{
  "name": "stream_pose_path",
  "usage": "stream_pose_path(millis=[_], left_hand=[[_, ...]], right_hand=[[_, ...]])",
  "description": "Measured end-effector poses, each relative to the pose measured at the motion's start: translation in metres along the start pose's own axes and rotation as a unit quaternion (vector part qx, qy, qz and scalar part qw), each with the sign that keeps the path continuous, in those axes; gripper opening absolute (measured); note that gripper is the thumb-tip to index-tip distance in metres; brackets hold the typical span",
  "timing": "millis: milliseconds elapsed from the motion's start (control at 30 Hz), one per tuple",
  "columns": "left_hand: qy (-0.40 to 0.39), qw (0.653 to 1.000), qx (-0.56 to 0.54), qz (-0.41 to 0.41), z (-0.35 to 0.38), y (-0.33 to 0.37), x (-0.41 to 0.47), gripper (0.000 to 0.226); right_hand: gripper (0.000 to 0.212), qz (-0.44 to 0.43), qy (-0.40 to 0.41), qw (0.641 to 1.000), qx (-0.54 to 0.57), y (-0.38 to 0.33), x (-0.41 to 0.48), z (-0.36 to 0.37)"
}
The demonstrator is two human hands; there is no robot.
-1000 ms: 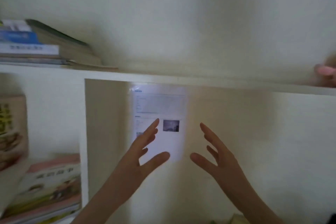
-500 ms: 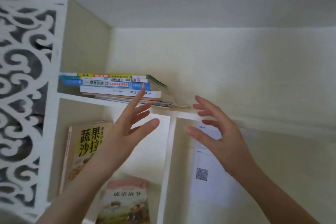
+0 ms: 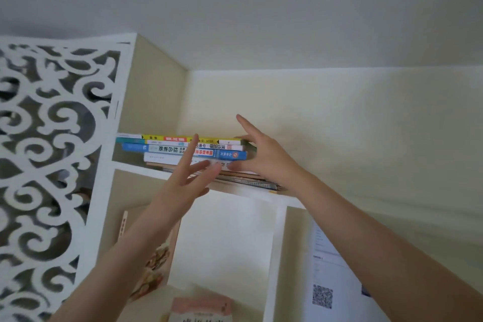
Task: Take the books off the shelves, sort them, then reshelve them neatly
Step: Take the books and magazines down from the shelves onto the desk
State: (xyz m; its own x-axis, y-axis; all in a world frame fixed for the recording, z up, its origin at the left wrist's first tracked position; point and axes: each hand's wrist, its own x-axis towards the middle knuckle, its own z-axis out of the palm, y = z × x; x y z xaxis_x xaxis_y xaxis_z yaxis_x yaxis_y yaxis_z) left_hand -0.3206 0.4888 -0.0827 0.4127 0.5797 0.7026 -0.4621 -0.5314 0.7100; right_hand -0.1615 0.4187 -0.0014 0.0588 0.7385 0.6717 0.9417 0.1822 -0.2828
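Note:
A flat stack of several books (image 3: 167,148) with yellow, white and blue spines lies on the top shelf (image 3: 136,167) of a white bookcase. My left hand (image 3: 187,178) is raised in front of the stack's spines with fingers spread and straight, holding nothing. My right hand (image 3: 261,154) is at the stack's right end, fingers spread, thumb low against the lower books and other fingers near the top; whether it grips the stack I cannot tell. In the compartment below, a book with a food cover (image 3: 154,256) leans upright and a pink-covered book (image 3: 201,308) stands at the bottom.
A white carved fretwork panel (image 3: 47,165) forms the bookcase's left side. A vertical divider (image 3: 274,256) separates the lower compartments. A printed sheet with a QR code (image 3: 324,293) is stuck in the right compartment. The ceiling is close above.
The view has swung up and left to the top shelf. Both hands have risen from in front of the lower compartment to the book stack, the right reaching its end.

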Motion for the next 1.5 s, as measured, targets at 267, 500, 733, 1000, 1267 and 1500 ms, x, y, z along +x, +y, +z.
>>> stream_pose_path(millis=[267,500,733,1000,1267,1500], left_hand=[[0.007,1.000,-0.005,-0.015,0.001,0.004,0.004,0.082],[-0.006,0.992,-0.111,-0.065,-0.009,0.030,-0.002,0.083],[0.016,0.982,-0.172,-0.076,0.002,0.034,-0.034,0.074],[0.051,0.977,-0.194,-0.070,0.001,0.026,-0.065,0.099],[0.033,0.971,-0.203,-0.122,-0.018,0.023,-0.089,0.097],[-0.002,0.973,-0.192,-0.130,-0.033,0.014,-0.109,0.107]], right_hand=[[0.064,-0.107,0.075,0.969,-0.209,-0.018,-0.014,-0.005],[0.072,-0.305,0.202,0.888,-0.278,-0.043,-0.056,-0.018],[0.072,-0.305,0.155,0.913,-0.222,-0.043,-0.111,0.000],[0.065,-0.365,0.130,0.878,-0.280,-0.048,-0.139,0.019],[0.070,0.012,-0.002,1.000,-0.015,-0.040,-0.099,-0.043],[0.093,0.047,-0.234,0.964,0.114,-0.025,-0.085,-0.052]])
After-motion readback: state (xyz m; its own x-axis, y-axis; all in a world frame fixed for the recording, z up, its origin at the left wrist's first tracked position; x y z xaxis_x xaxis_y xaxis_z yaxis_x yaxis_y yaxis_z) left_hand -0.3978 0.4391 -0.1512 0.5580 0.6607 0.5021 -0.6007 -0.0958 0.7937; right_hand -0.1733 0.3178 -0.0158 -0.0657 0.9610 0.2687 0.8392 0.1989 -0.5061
